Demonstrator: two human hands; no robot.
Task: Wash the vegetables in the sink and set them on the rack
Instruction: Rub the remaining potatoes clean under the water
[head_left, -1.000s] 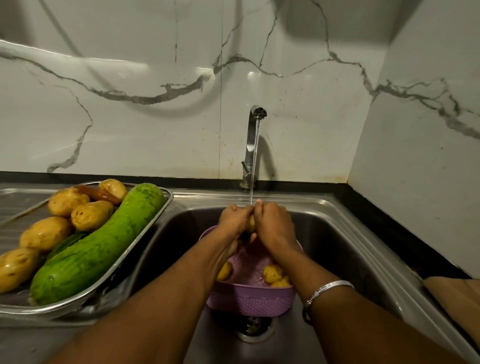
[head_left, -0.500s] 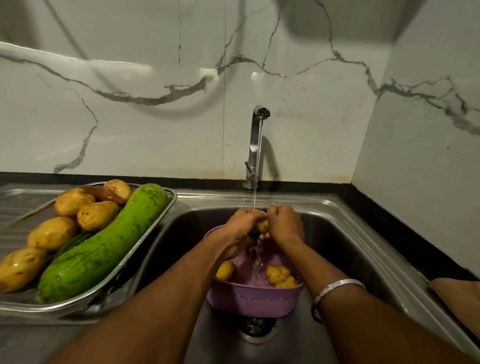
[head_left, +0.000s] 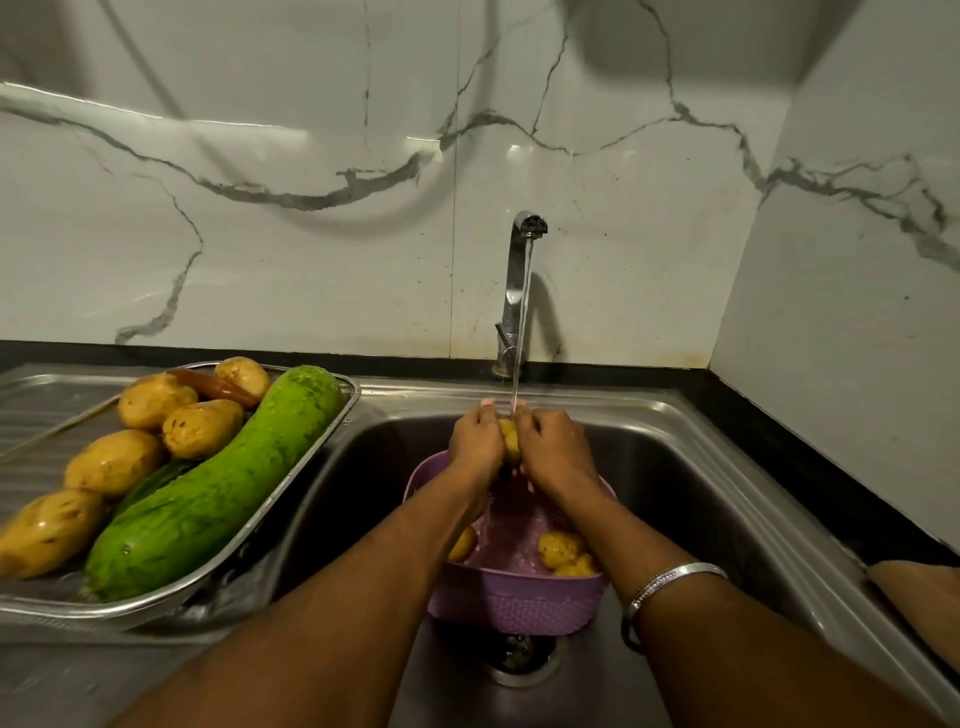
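A small yellow potato (head_left: 510, 440) is held between both hands under the running stream from the tap (head_left: 519, 291). My left hand (head_left: 475, 439) grips it from the left and my right hand (head_left: 556, 449) grips it from the right. Both hands are above a purple plastic basket (head_left: 519, 603) that stands in the steel sink (head_left: 691, 467). Inside the basket lie more small potatoes (head_left: 558, 548), partly hidden by my forearms. On the left, the metal rack tray (head_left: 291, 499) holds a long green gourd (head_left: 218, 493), several potatoes (head_left: 200, 427) and a carrot (head_left: 215, 385).
The sink drain (head_left: 522, 657) shows just in front of the basket. A ribbed steel drainboard (head_left: 36, 410) lies under the rack. Marble walls close off the back and right. A brown object (head_left: 919, 597) sits at the right counter edge.
The hands have kept the potato under the stream and turned it between them. The view shifted slightly.
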